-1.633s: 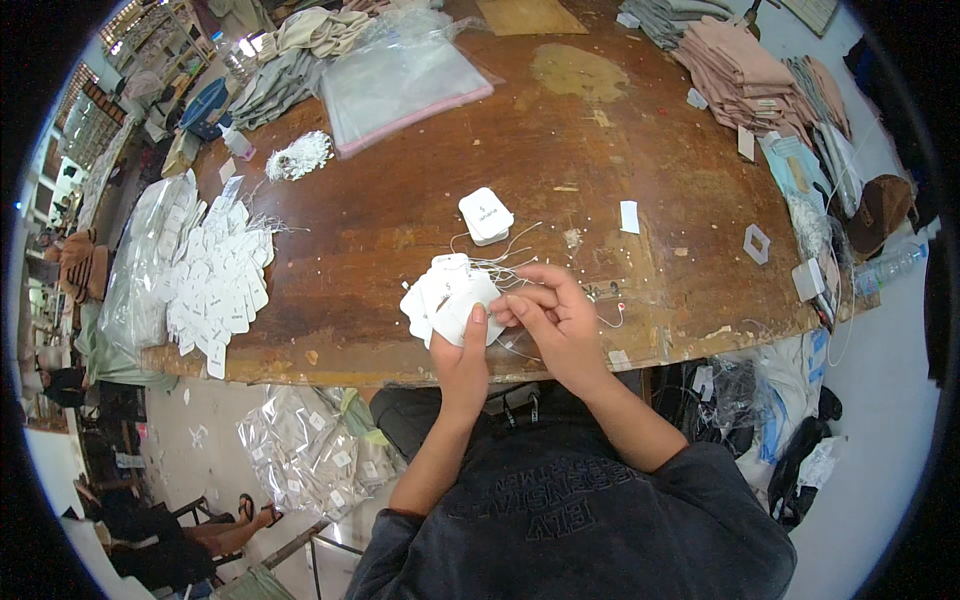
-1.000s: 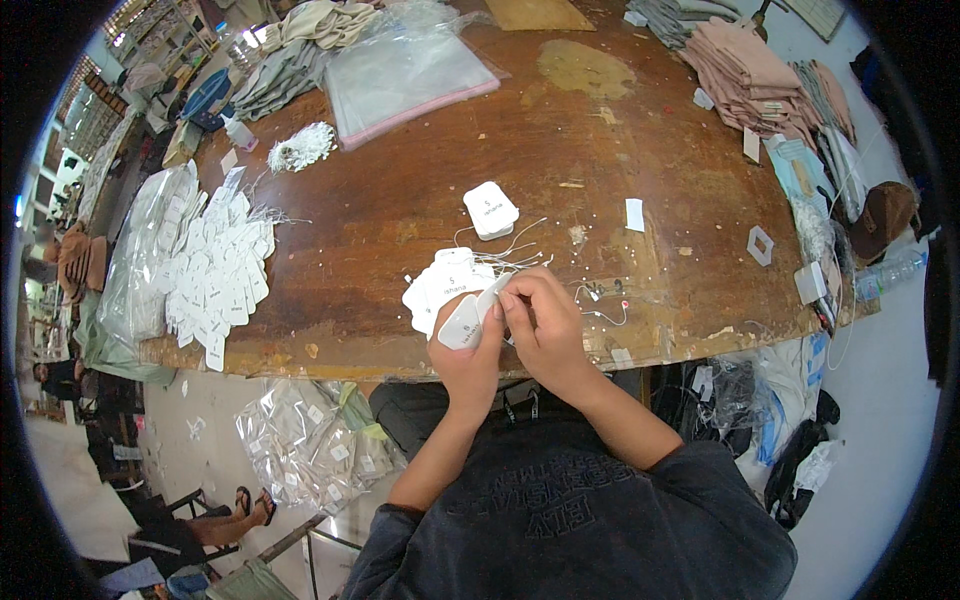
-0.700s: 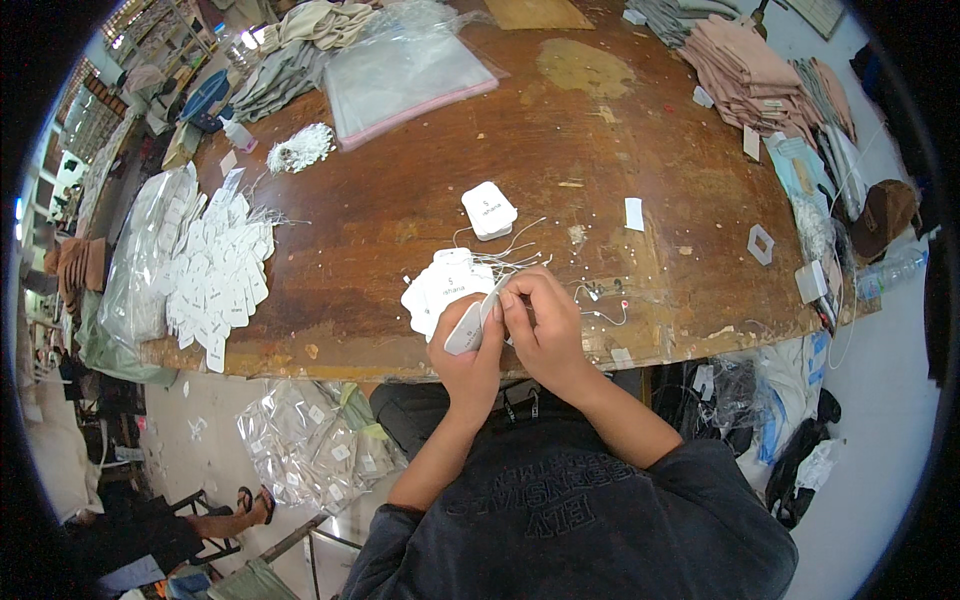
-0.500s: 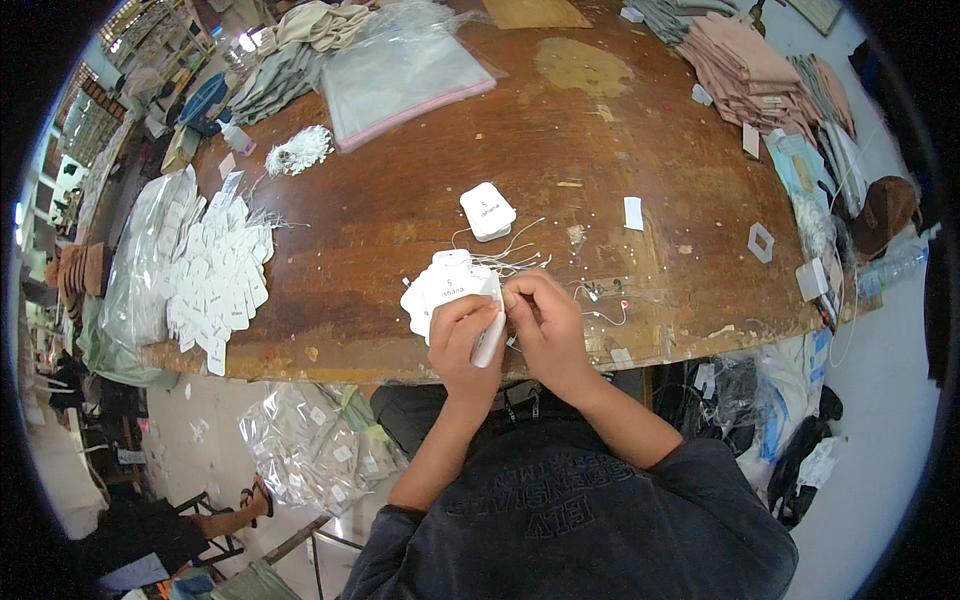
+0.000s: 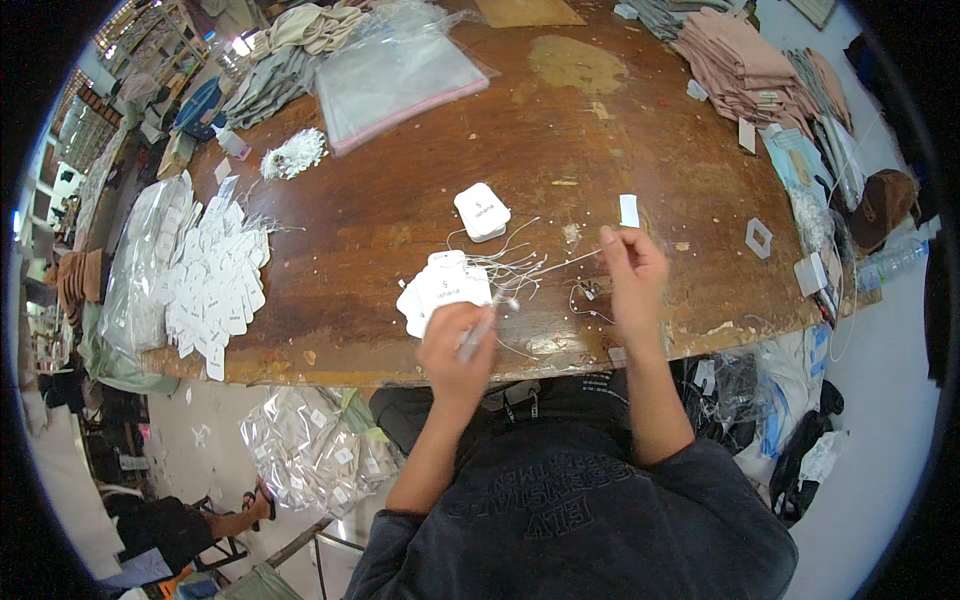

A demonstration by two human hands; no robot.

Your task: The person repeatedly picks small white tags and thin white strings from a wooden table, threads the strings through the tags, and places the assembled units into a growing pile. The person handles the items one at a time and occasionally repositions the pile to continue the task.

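My left hand [image 5: 457,342] is closed around a white hang tag [image 5: 476,338], held nearly edge-on over the table's front edge. To its right, my raised right hand [image 5: 636,275] pinches the end of a white string [image 5: 568,263], drawn taut toward the left hand. A pile of white tags [image 5: 436,292] lies just beyond the left hand, its loose strings [image 5: 505,270] fanning to the right. Behind that pile sits a small neat stack of white tags [image 5: 482,212]. A thin looped string with dark bits [image 5: 588,293] rests under the right hand's side.
On the left of the wooden table [image 5: 380,205] spreads a large heap of tags [image 5: 215,285] beside clear plastic [image 5: 150,265]. Farther back are a bundle of white strings [image 5: 294,154], clear bags [image 5: 395,85] and a small bottle [image 5: 232,143]. Folded pink cloth [image 5: 740,65] is stacked far right.
My right hand has moved right and away from the left hand, pulling a string straight between them. The left hand has tilted slightly with its tag.
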